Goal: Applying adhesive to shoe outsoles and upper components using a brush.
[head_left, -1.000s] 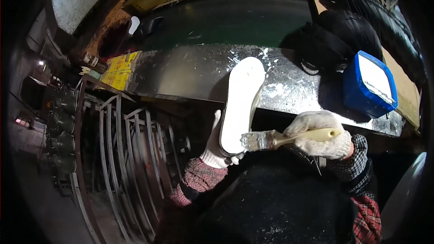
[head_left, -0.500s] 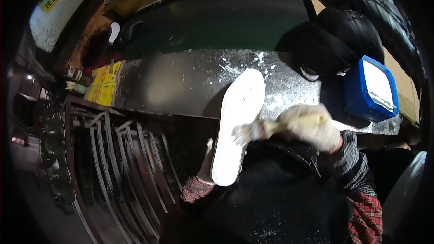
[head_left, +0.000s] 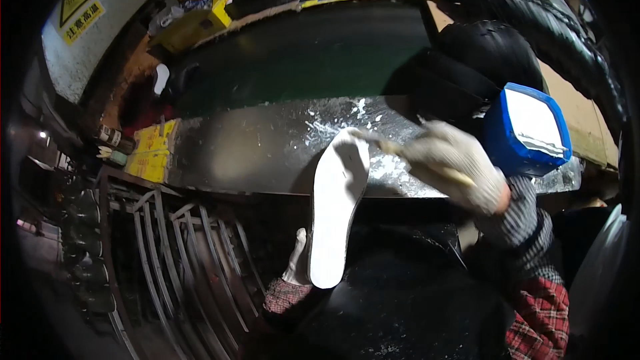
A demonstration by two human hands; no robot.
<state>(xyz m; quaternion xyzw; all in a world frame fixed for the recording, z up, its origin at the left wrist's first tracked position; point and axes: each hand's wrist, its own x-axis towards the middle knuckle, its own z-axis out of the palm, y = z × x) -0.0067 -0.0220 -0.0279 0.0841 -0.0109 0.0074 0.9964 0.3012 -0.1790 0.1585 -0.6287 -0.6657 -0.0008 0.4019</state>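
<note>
A long white shoe insole (head_left: pixel 331 223) is held up in front of me, its wide end by the metal bench edge. Beneath it, my left hand (head_left: pixel 296 257) in a pale glove carries it; the thumb shows beside the left edge, the other fingers are hidden. My right hand (head_left: pixel 460 163), in a knitted off-white glove, grips a brush (head_left: pixel 381 143) by its light handle. The bristles are at the insole's upper end and look blurred. Right of that hand stands a blue tub (head_left: pixel 497 135) with white stuff inside.
Behind lies a dark green conveyor belt (head_left: pixel 287 60), with a metal bench top (head_left: pixel 233 137) smeared white in front. A rounded black bundle (head_left: pixel 490 53) sits by the tub. A metal rack (head_left: pixel 180 247) stands lower left. Another white insole (head_left: pixel 161 79) lies far left.
My right hand has carried the brush from the insole's middle up to its wide far end. The whole view has shifted, so the bench and tub appear lower and further left.
</note>
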